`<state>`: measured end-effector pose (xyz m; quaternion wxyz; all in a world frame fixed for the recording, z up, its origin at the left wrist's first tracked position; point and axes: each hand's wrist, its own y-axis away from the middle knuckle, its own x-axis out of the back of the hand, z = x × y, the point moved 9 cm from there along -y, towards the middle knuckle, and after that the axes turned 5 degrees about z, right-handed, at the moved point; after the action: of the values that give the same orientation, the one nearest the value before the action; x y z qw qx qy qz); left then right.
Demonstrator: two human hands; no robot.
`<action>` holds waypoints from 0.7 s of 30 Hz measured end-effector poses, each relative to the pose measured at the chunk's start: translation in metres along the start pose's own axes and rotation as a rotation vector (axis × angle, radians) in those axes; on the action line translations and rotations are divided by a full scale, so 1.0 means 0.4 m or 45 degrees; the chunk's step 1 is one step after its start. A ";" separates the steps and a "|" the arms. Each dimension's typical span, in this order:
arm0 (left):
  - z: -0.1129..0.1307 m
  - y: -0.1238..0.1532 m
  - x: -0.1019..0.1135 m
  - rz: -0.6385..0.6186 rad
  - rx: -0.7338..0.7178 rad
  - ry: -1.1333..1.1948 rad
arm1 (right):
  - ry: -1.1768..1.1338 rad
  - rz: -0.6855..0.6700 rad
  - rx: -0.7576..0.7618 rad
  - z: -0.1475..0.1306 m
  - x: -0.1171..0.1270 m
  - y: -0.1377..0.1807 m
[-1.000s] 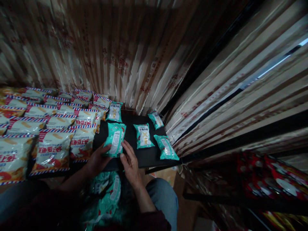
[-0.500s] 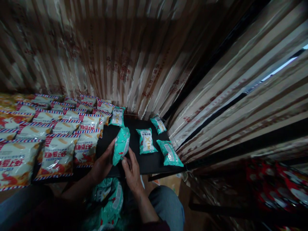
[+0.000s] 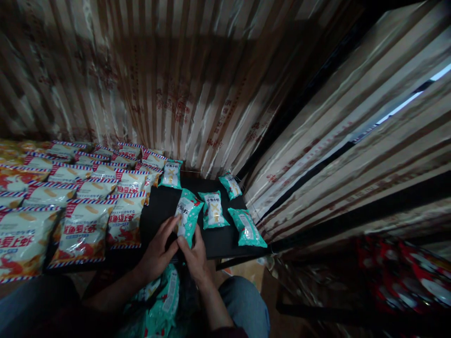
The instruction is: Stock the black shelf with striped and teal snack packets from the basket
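Holding a teal-and-white snack packet [image 3: 186, 217] near the center of the frame, slightly below the middle, a seated person keeps both hands close together. The left hand [image 3: 157, 256] has its fingers against the packet's left edge; the right hand [image 3: 195, 253] grips its lower right part, thumb at the bottom end. Both sets of fingers are closed narrowly around the packet, which tilts to the right above a black counter [image 3: 162, 211]. Just right of it lies a matching packet [image 3: 214, 211], printed front up. Two more teal packets [image 3: 246, 228] lie farther right, and another stands at the upper left, beside rows of cream-and-red bags [image 3: 82, 232] filling the left side. At bottom center, a teal heap [image 3: 165, 300] sits below the counter's edge, partly hidden by the forearms. Ridged, striped sheeting [image 3: 176, 94] covers the background.
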<state>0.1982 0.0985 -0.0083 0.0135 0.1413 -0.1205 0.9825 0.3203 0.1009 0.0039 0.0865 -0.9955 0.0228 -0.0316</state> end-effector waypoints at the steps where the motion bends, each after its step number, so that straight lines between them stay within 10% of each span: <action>1: 0.004 0.000 0.004 0.012 -0.021 -0.045 | 0.051 0.030 0.013 0.002 0.007 -0.001; 21: -0.028 -0.041 0.058 0.262 0.240 0.055 | -0.215 0.145 -0.269 0.087 0.008 -0.024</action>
<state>0.1740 0.1169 -0.0083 -0.0980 0.1076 -0.0411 0.9885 0.3261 0.1163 -0.0285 -0.0157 -0.9953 0.0753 0.0597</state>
